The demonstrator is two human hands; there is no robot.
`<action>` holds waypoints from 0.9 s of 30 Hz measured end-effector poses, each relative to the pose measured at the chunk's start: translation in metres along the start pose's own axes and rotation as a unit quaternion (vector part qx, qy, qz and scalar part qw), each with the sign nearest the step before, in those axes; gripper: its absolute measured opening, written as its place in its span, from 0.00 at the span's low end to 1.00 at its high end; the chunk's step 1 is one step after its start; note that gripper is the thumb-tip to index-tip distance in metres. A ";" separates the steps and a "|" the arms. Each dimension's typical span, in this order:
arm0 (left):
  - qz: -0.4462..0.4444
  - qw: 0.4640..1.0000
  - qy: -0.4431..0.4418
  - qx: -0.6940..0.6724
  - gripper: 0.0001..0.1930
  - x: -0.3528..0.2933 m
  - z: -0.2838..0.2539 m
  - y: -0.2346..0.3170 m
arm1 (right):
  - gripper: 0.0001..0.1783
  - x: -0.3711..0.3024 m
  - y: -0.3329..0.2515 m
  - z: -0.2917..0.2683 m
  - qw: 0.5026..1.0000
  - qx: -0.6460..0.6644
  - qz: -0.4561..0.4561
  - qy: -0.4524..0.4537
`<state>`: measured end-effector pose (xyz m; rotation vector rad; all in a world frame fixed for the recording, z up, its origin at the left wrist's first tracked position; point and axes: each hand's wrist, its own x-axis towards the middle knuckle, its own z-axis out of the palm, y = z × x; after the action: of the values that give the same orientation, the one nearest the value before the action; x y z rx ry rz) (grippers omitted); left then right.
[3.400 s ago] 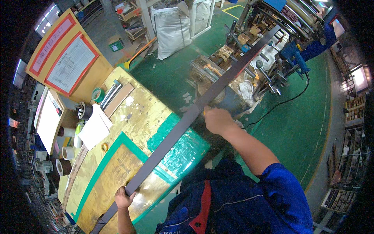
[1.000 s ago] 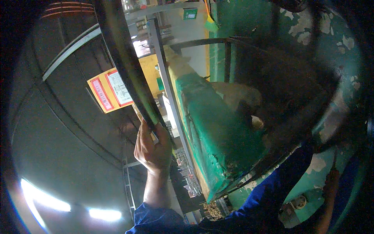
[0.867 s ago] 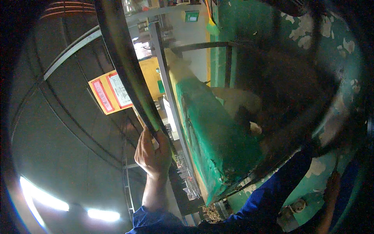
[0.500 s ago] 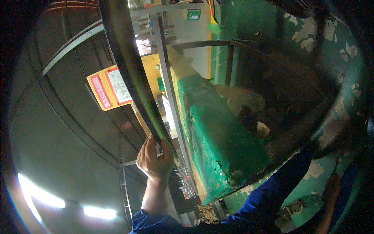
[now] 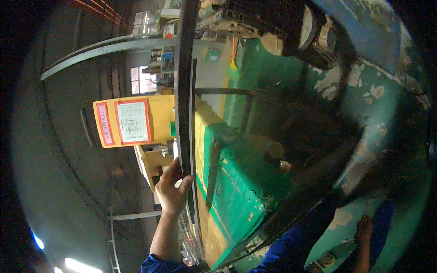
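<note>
My left hand (image 5: 172, 189) is closed on the edge of a long dark metal bar (image 5: 184, 91), thumb on one side and fingers on the other. The bar runs from the top edge of the head view down past the hand. Low on the right, in shadow, my right hand (image 5: 363, 230) is closed around a thin rod-like tool (image 5: 365, 210) whose kind I cannot make out. Beyond the bar is a green-topped bench or block (image 5: 241, 195) with worn, chipped edges and a yellow side.
A yellow board (image 5: 157, 111) with red-bordered papers stands left of the bar. Dark frame rails (image 5: 223, 91) cross behind it. A broom (image 5: 234, 59) leans farther back. Machinery (image 5: 318, 36) sits at upper right, over green floor with peeling paint (image 5: 330, 84). Blue-clothed legs (image 5: 296, 241) show below.
The view has tilted and shifted, so the bar now stands more upright. My left hand stays closed on it. My right hand appears farther left in the picture, still holding the thin tool.
</note>
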<state>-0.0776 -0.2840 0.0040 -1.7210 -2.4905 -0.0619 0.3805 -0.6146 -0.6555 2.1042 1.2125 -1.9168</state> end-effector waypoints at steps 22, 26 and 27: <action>0.028 0.995 -0.100 -0.004 0.28 -0.058 -0.026 -0.049 | 0.15 -0.111 -0.067 -0.060 0.648 0.755 -0.004 -0.103; -0.023 0.990 -0.131 -0.039 0.23 -0.063 -0.029 -0.064 | 0.14 -0.168 -0.143 -0.123 0.976 0.102 -0.121 0.147; -0.044 0.987 -0.151 -0.039 0.25 -0.063 -0.029 -0.070 | 0.16 -0.180 -0.164 -0.147 0.974 -0.013 -0.172 0.145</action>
<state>-0.1187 -0.3699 0.0275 -1.7644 -2.8141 0.1042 0.4227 -0.5150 -0.3921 2.3519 1.7520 -1.7282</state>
